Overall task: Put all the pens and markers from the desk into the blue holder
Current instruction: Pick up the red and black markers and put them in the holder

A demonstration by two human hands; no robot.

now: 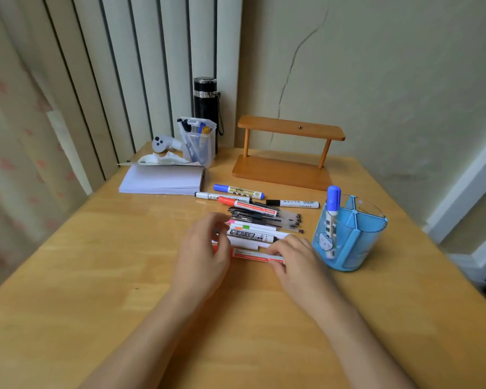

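A pile of pens and markers (260, 217) lies in the middle of the wooden desk (96, 290). The blue holder (351, 237) stands upright to its right, with one blue-capped marker (333, 209) standing in it. Both hands are at the near edge of the pile. My left hand (205, 248) pinches the left end of a red marker (256, 255), and my right hand (298, 259) has its fingertips on the marker's right end. The marker lies low at the desk surface. A white marker with black print (253, 234) lies just behind it.
A wooden two-tier shelf (286, 155) stands at the back. Left of it are a stack of white paper (163, 179), a clear holder with pens (199, 141), a black flask (206, 99), a grey controller (163, 143) and crumpled tissue (163, 158).
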